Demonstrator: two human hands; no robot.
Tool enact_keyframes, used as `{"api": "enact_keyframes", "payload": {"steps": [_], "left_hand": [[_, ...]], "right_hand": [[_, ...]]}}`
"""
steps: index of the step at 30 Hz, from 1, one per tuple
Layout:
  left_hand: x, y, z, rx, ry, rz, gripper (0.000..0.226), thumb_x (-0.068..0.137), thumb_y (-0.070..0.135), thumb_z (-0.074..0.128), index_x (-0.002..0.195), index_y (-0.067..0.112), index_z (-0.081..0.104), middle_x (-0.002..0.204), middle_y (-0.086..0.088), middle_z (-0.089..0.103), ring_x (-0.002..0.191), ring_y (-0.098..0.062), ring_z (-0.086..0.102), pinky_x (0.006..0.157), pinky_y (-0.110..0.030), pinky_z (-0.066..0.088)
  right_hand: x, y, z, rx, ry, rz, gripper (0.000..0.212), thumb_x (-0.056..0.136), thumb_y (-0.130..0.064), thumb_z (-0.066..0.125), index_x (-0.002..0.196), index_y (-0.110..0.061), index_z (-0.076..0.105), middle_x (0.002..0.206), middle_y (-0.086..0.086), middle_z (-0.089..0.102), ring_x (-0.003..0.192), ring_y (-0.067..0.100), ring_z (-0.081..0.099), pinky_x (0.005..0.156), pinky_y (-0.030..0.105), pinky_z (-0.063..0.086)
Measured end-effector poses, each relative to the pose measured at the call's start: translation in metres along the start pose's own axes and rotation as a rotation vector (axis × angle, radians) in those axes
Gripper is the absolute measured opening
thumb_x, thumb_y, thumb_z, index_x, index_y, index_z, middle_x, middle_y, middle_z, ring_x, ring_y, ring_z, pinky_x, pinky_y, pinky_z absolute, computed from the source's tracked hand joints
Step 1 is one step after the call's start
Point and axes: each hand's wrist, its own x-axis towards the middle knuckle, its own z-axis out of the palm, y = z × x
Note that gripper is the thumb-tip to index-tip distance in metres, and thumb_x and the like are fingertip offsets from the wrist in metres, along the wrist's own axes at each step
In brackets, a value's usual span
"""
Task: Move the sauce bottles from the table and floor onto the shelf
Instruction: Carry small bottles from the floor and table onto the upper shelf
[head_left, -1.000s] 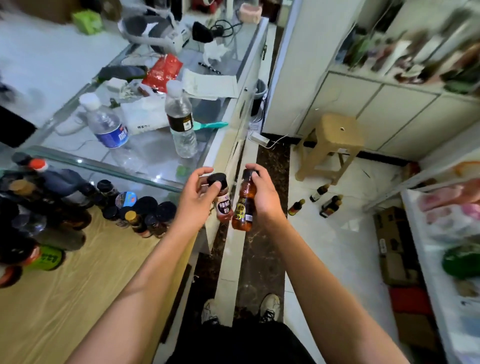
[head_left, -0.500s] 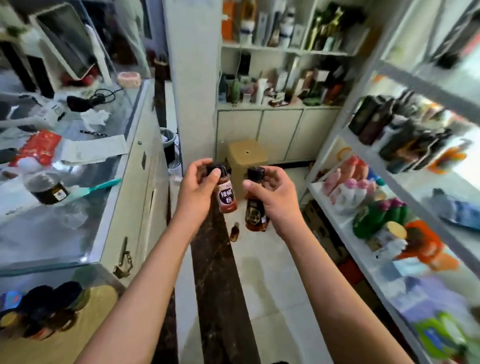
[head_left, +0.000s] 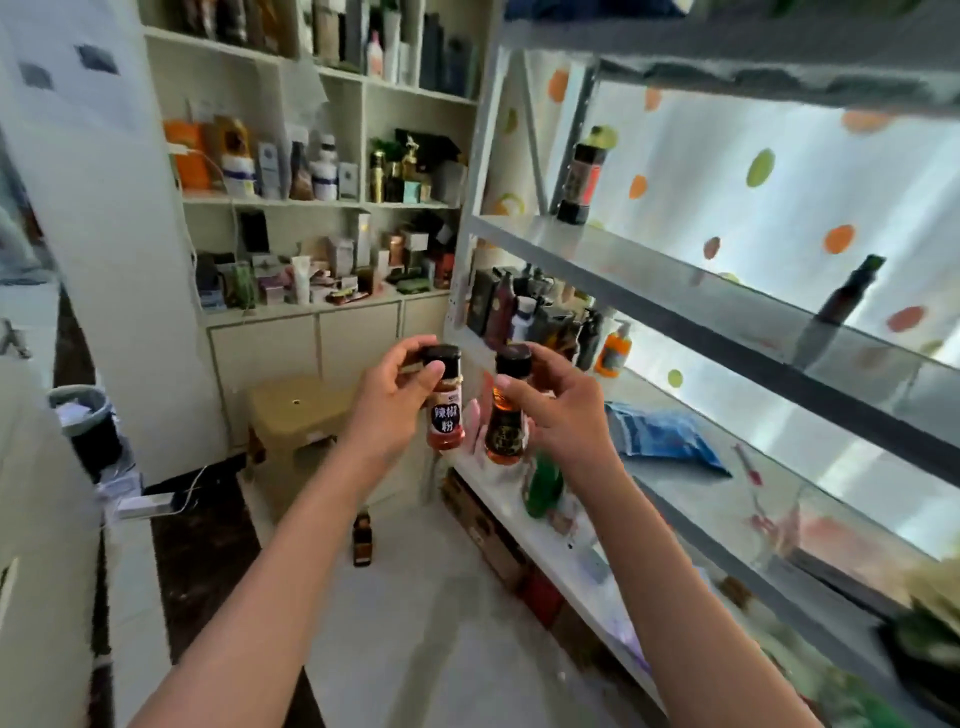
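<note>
My left hand (head_left: 387, 410) grips a small red chili powder jar (head_left: 447, 415) with a black cap and black label. My right hand (head_left: 563, 415) holds an amber sauce bottle (head_left: 505, 422) with a dark cap. Both are upright at chest height, side by side, just left of the metal shelf unit (head_left: 649, 275). One dark bottle (head_left: 582, 176) stands at the far end of the upper shelf, another (head_left: 847, 291) further along it. A small brown bottle (head_left: 362, 538) stands on the floor below my hands.
A group of bottles (head_left: 540, 317) crowds the far end of the middle shelf, with a blue packet (head_left: 660, 434) and green bottle (head_left: 543, 486) nearer. A tan stool (head_left: 296, 410) and a bin (head_left: 85, 421) stand on the floor. A cream cabinet (head_left: 311, 208) of boxes fills the back wall.
My view has swung right and up from the counter to the shelf unit. Both hands have kept their bottles and hold them a little higher, closer to the shelves.
</note>
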Motion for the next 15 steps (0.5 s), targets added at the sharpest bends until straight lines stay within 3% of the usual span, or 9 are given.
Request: {"api": "enact_keyframes", "payload": {"steps": [3, 6, 12, 15], "left_hand": [[0.016, 0.009, 0.053, 0.007, -0.065, 0.047, 0.025, 0.096, 0.017, 0.056, 0.119, 0.028, 0.061, 0.107, 0.004, 0.067, 0.094, -0.014, 0.067, 0.073, -0.028, 0.058], [0.031, 0.017, 0.104, -0.018, -0.151, 0.085, 0.023, 0.097, 0.016, 0.055, 0.118, 0.022, 0.06, 0.106, 0.004, 0.068, 0.089, -0.008, 0.069, 0.064, -0.017, 0.054], [0.07, 0.022, 0.209, -0.043, -0.349, 0.16, 0.025, 0.095, 0.012, 0.058, 0.117, 0.022, 0.061, 0.11, 0.004, 0.068, 0.1, -0.007, 0.066, 0.086, -0.029, 0.053], [0.091, 0.025, 0.261, -0.007, -0.446, 0.257, 0.021, 0.093, 0.01, 0.061, 0.112, 0.019, 0.062, 0.104, 0.008, 0.068, 0.093, 0.004, 0.062, 0.076, -0.023, 0.049]], "right_hand": [[0.01, 0.006, -0.051, -0.117, 0.08, -0.026, 0.033, 0.086, -0.02, 0.076, 0.119, -0.022, 0.07, 0.096, -0.011, 0.071, 0.082, -0.004, 0.063, 0.075, 0.015, 0.05], [0.017, 0.01, -0.098, -0.179, 0.206, -0.034, 0.032, 0.083, -0.027, 0.078, 0.115, -0.028, 0.071, 0.1, -0.011, 0.073, 0.086, 0.002, 0.063, 0.079, 0.024, 0.055], [0.032, 0.02, -0.181, -0.177, 0.407, -0.062, 0.026, 0.085, -0.019, 0.077, 0.103, -0.036, 0.07, 0.094, -0.015, 0.073, 0.076, -0.003, 0.062, 0.073, 0.025, 0.052], [0.042, 0.028, -0.216, -0.23, 0.498, -0.037, 0.025, 0.084, -0.025, 0.077, 0.105, -0.036, 0.07, 0.096, -0.017, 0.072, 0.081, 0.0, 0.065, 0.074, 0.032, 0.056]]}}
